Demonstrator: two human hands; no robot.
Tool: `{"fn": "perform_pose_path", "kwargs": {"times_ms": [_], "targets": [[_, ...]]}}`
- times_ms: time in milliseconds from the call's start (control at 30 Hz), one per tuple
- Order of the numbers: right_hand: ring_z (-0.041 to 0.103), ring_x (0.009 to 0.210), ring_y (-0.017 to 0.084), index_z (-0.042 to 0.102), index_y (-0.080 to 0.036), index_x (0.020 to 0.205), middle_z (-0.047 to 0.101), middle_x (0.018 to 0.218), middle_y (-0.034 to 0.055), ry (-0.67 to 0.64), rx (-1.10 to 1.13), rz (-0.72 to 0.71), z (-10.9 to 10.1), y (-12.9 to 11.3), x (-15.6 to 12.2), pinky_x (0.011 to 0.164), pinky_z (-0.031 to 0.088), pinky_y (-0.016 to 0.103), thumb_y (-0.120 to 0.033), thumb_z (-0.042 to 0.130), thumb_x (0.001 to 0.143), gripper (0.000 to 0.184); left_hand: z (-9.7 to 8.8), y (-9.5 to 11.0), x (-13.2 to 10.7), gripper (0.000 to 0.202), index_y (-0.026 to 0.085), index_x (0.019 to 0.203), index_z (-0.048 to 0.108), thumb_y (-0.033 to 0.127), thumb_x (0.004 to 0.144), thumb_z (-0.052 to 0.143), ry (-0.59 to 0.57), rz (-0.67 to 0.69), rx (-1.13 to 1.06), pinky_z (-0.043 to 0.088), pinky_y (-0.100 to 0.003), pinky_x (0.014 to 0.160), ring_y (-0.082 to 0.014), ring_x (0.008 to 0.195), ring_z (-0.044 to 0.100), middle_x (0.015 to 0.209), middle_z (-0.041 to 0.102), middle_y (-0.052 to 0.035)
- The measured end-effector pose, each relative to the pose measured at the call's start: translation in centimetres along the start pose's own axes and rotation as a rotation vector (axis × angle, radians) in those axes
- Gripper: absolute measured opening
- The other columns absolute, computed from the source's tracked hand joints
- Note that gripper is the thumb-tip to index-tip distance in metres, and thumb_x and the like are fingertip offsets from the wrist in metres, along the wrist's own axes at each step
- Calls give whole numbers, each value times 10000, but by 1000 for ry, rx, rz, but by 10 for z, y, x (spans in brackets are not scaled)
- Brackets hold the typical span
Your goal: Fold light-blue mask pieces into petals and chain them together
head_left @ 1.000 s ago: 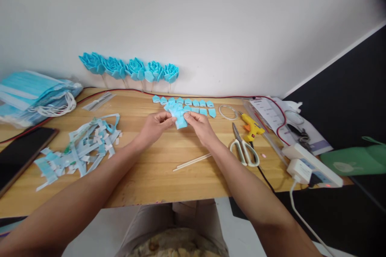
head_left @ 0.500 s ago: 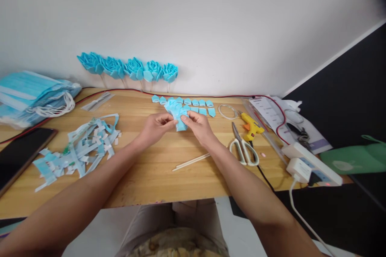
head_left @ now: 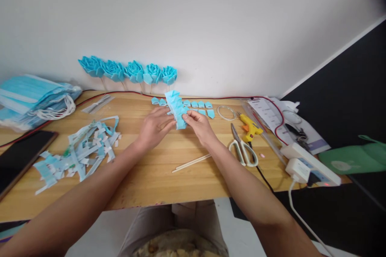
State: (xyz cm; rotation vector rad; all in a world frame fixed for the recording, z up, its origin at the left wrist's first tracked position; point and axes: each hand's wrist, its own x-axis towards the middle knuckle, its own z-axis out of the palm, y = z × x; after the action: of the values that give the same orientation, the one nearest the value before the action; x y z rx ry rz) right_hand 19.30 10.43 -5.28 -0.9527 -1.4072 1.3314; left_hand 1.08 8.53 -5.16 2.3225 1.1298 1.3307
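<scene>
Over the middle of the table, both hands are at a light blue pleated fabric strip (head_left: 176, 106), which stands nearly upright with a jagged outline. My right hand (head_left: 199, 126) pinches its lower right edge between thumb and fingers. My left hand (head_left: 154, 127) grips it from the left, fingers reaching partly behind it and thumb near the lower edge. Just beyond lie small folded blue fabric petals (head_left: 194, 104) in two rows, some of them hidden by the strip. Two thin wooden sticks (head_left: 190, 163) lie nearer me, their far ends hidden under my right forearm.
Several blue fabric roses (head_left: 134, 71) on sticks lean against the wall. Fabric scraps (head_left: 86, 144), a phone (head_left: 22, 156) and a stack of face masks (head_left: 27, 96) are left. Rightward are a wire coil (head_left: 226, 113), scissors (head_left: 243, 146), a yellow glue gun (head_left: 251, 126) and a power strip (head_left: 319, 166).
The pleated strip has been raised more upright, its top end moving up and away. My left hand's fingers have stretched out along its left side; the right hand keeps its pinch.
</scene>
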Motion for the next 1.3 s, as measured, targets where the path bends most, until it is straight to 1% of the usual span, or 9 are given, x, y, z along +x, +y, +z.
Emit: {"fn": "perform_pose_path", "kwargs": {"times_ms": [100,200,300,400,500,567,667,867,1300], "targets": [[468,686,124,615,-196,761,568,722,-19,12,23,8,-1,-1,1,685,391,253,-484,693,716,302,-3,0,-1,186,211,934,743,224,846,579,53,-3,35,380,-454,1040,-267,1175,558,1217,658,-85],[467,675,118,615,-191,745,563,709,-22,17,34,22,-2,-2,1,676,387,250,-475,705,706,301,-6,2,-2,211,218,931,745,204,814,570,123,-117,-107,323,-476,1092,-280,1255,501,1290,619,-74],[459,663,114,602,-185,710,546,684,-26,14,22,34,-2,-3,1,660,379,248,-471,711,701,306,-9,3,0,165,214,879,736,253,795,599,183,-352,-483,358,-464,1070,-283,1234,524,1245,649,-73],[458,659,113,601,-184,711,545,681,-27,9,-5,40,-2,-3,1,652,377,249,-483,713,694,320,-10,2,4,153,201,878,685,299,763,657,234,-579,-960,484,-417,925,-241,1014,648,1021,721,-66],[459,652,109,606,-181,731,547,685,-28,-10,-13,38,-2,-1,0,652,376,249,-476,710,700,314,-8,0,7,263,206,989,635,356,776,675,184,-691,-1193,527,-342,798,-178,839,669,945,714,-48],[454,645,105,601,-178,727,535,681,-31,-23,-19,27,-1,0,0,646,368,246,-455,703,715,295,-6,-1,7,324,185,1018,632,417,793,664,110,-719,-1204,532,-313,736,-170,783,658,927,705,-66],[447,643,102,590,-178,714,518,672,-37,-37,-28,8,0,1,-1,641,361,241,-433,691,733,275,-5,-2,5,310,147,899,662,435,785,678,52,-702,-1116,525,-294,696,-166,745,634,854,686,-72],[467,656,111,608,-181,744,543,690,-30,-33,-59,8,0,3,0,648,375,245,-443,680,743,272,-4,-1,3,319,152,944,682,356,711,757,67,-664,-869,490,-263,682,-147,729,618,834,695,-38],[470,683,127,603,-192,718,529,697,-12,-8,-72,-2,1,0,-3,665,394,251,-537,573,816,360,1,5,4,339,142,901,665,361,660,761,85,-715,-791,465,-258,625,-140,614,611,675,683,-9]]}}
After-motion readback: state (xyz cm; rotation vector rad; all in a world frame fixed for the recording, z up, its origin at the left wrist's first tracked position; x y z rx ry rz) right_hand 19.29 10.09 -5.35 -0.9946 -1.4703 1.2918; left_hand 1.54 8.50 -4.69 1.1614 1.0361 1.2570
